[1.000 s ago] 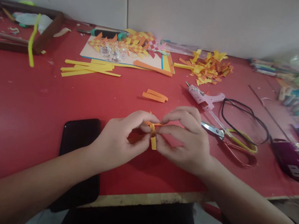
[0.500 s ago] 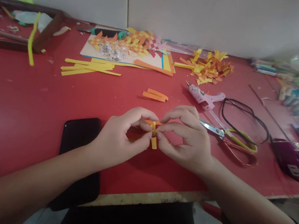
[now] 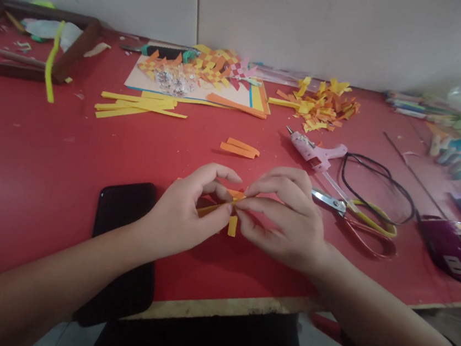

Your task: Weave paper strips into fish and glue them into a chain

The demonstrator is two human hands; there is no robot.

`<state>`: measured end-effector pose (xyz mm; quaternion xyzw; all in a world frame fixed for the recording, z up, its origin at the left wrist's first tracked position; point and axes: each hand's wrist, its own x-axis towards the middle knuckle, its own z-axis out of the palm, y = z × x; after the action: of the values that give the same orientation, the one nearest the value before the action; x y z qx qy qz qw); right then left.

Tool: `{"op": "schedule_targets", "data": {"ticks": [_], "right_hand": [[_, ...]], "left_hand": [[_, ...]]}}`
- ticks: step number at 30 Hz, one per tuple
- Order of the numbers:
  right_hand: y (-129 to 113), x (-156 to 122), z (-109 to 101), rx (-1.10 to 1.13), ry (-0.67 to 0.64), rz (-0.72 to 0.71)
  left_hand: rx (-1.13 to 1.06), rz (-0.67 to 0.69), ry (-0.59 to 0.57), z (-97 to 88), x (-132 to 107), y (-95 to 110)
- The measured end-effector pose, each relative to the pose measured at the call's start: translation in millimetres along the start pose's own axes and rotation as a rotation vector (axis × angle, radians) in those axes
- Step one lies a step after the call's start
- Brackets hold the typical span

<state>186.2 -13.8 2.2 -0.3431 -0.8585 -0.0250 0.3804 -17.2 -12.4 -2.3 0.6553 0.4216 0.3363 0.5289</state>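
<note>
Small yellow and orange paper strips [image 3: 232, 226] meet between my two hands, low over the red table. My left hand [image 3: 200, 203] pinches them from the left with thumb and fingertips, its index finger lifted a little. From the right, my right hand [image 3: 286, 218] pinches the same strips, its fingertips almost touching the left ones. One yellow end hangs below the fingers and an orange part shows above. The fingers hide where the strips cross. Two or so folded orange strips [image 3: 239, 148] lie just beyond my hands.
A black phone [image 3: 127, 205] lies beneath my left forearm. To the right are scissors [image 3: 335, 203], a pink glue gun [image 3: 316, 149] and its black cord. Behind lie yellow strips [image 3: 138, 107], a pile of paper bits [image 3: 325, 106], woven pieces [image 3: 215, 66] and a wooden frame [image 3: 78, 47].
My right fingertips have shifted slightly left and over the strips. My left index finger has lifted off the paper. The hanging yellow end has moved slightly left and down.
</note>
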Motion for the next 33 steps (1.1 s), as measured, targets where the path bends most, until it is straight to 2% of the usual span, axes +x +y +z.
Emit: {"op": "schedule_targets", "data": {"ticks": [10, 33], "right_hand": [[-1.2, 0.1, -0.3, -0.045, 0.014, -0.06], [-1.2, 2.7, 2.7, 0.115, -0.002, 0.096]], "left_hand": [[-0.129, -0.067, -0.072, 1.7, 1.4, 5.3], [-0.169, -0.056, -0.09, 1.9, 2.6, 7.2]]}}
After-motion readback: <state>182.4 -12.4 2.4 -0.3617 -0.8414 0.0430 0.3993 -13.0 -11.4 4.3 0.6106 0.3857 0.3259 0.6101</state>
